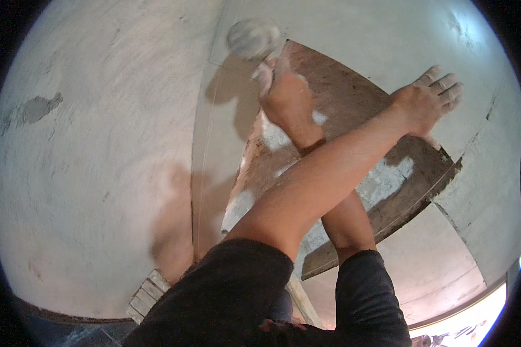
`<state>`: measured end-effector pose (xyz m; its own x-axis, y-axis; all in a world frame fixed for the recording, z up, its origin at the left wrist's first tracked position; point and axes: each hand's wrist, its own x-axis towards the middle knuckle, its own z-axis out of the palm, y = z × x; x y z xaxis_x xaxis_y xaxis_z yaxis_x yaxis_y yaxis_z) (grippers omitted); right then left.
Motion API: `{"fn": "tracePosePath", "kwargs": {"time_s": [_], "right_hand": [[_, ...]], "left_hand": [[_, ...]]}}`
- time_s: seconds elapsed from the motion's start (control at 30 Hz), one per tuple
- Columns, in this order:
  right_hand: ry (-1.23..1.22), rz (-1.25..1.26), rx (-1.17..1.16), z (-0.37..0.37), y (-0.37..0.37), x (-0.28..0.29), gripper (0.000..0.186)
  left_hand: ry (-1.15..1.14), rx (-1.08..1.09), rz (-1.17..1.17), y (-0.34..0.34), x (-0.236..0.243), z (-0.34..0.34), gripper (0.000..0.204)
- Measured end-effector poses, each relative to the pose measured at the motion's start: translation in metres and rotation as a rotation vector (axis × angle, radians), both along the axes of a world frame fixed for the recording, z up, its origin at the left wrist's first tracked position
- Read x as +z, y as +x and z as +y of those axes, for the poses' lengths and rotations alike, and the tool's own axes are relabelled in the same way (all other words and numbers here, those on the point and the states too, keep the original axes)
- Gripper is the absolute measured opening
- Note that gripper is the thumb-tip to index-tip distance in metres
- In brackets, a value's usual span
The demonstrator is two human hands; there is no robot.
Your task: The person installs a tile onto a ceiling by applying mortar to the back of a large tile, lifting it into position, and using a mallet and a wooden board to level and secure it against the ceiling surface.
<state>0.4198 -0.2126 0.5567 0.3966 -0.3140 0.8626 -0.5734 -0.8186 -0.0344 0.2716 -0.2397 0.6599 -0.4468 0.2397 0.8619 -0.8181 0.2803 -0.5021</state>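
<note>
My forearms cross, the left one over the right. My left hand [427,99] rests with fingers spread on a pale grey tile [353,29] at the upper right, beside the edge of a bare brown bed. My right hand [286,98] is closed round the handle of a mallet [252,39]. The mallet's rounded greyish head is smeared by motion, over or near the corner between the tile and a narrow grey strip [217,139]; whether it touches is unclear. Between and below my hands lies the brown mortar bed [336,75] with whitish cement patches [388,176], partly hidden by my arms.
A rough light grey surface [98,173] with a darker patch fills the left side and carries my shadow. Further pale tiles [428,248] border the bed at the lower right. A slatted wooden piece [147,296] and a wooden stick [304,303] show near my sleeves.
</note>
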Motion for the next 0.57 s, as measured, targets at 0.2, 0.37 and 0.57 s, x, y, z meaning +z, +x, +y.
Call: {"fn": "tracePosePath", "kwargs": {"time_s": [0.2,0.37,0.57], "right_hand": [[0.282,0.184,-0.16,-0.006,-0.015,-0.015,0.032],[0.635,0.126,0.064,0.034,-0.084,-0.11,0.035],[0.824,-0.196,0.044,0.12,-0.191,-0.264,0.038]], "left_hand": [[0.155,-0.114,-0.081,0.002,0.002,-0.001,0.122],[0.325,-0.353,-0.056,0.011,-0.006,0.014,0.109],[0.45,-0.089,-0.008,0.005,0.0,0.046,0.115]]}}
